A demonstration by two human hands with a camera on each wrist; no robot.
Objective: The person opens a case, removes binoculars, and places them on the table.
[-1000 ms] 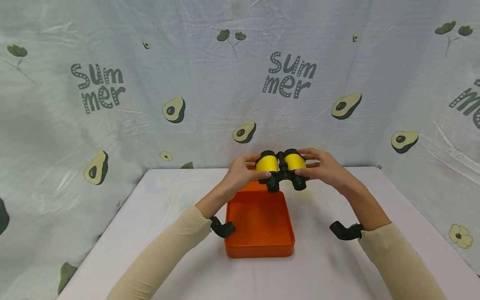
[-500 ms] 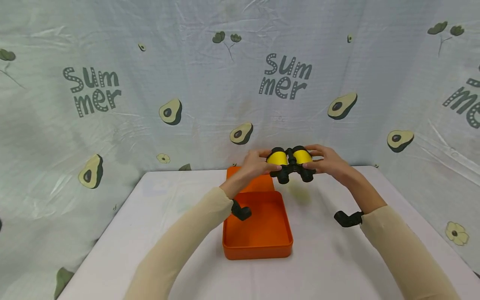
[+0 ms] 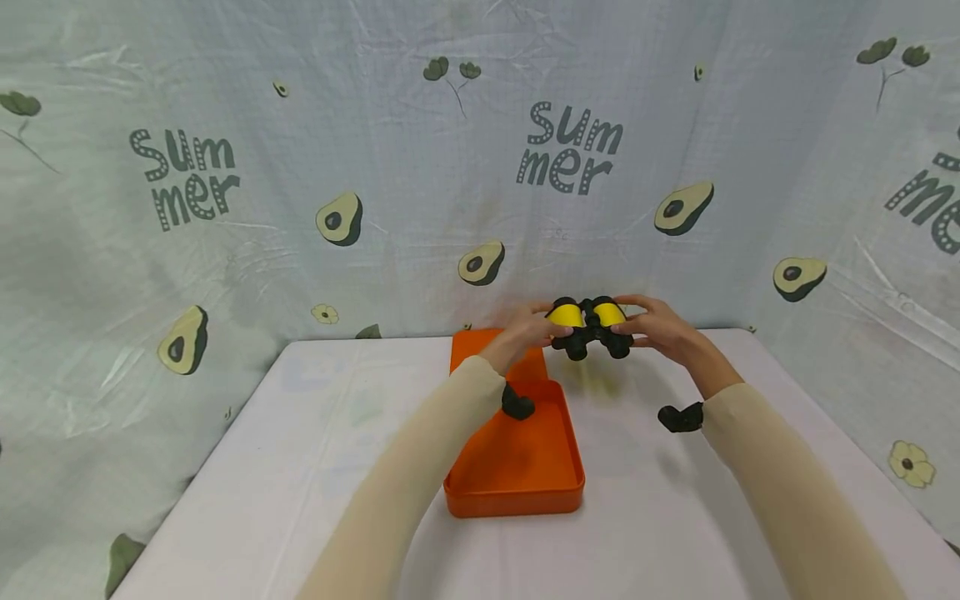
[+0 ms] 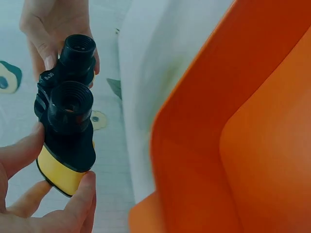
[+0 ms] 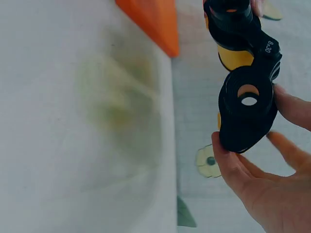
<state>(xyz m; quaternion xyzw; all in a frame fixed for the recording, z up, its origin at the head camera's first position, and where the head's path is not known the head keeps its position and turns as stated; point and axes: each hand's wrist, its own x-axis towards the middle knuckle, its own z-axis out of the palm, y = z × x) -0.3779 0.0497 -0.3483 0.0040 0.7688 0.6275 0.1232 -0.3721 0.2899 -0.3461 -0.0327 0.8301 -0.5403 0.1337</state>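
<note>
Black-and-yellow binoculars (image 3: 592, 320) are held up above the far part of the table, eyepieces turned toward the person. My left hand (image 3: 525, 332) grips the left barrel between thumb and fingers; the left wrist view shows its fingertips (image 4: 86, 187) on the yellow band. On the other barrel is my right hand (image 3: 654, 327), thumb on the near side and fingers round the far side, as the right wrist view of the binoculars (image 5: 248, 107) also shows. Below and to the left lies an orange box (image 3: 517, 502), its lid (image 3: 474, 343) folded back behind it.
The box stands on a white-covered table (image 3: 337, 433), partly under my left forearm. A printed curtain (image 3: 405, 167) with avocados and lettering hangs right behind the table's far edge. A dark wrist camera (image 3: 517, 405) sticks out from the left sleeve.
Both hands have carried the binoculars to the right and slightly farther away, from over the lid to beside it. The grip looks the same, and the box stays put.
</note>
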